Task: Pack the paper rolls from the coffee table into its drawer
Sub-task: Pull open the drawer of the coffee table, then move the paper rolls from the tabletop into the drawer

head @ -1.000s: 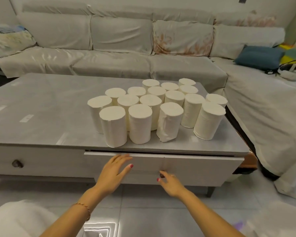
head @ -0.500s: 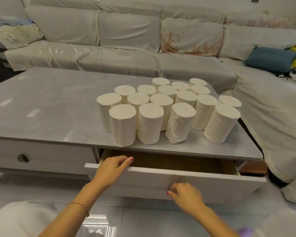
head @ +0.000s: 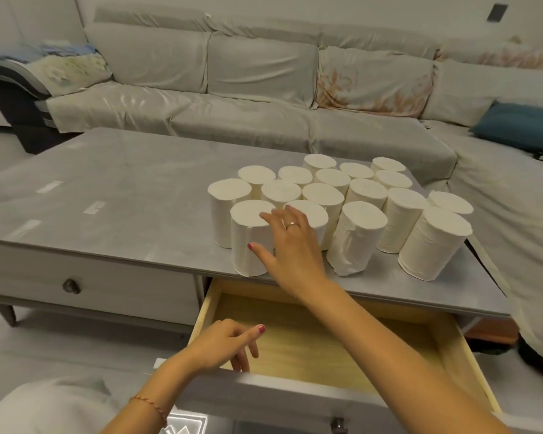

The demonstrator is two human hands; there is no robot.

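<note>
Several white paper rolls [head: 358,195] stand upright in a tight cluster on the right half of the grey coffee table [head: 123,189]. Below them the wooden drawer [head: 326,349] is pulled far out, and nothing lies in it. My right hand [head: 289,245] reaches over the drawer to the front-left roll [head: 248,245], fingers spread, thumb against its side and fingertips at its top rim. My left hand [head: 223,346] lies on the drawer's front panel with its fingers curled over the top edge. One front roll [head: 355,239] leans slightly.
A closed drawer with a dark knob [head: 72,286] sits to the left of the open one. The open drawer's knob [head: 339,426] shows at the bottom edge. A covered corner sofa [head: 232,120] with a blue cushion [head: 521,126] wraps behind and to the right of the table.
The drawer has come much further out. My right hand left the drawer knob and rose to the front-left roll. My left hand stayed on the drawer's front edge.
</note>
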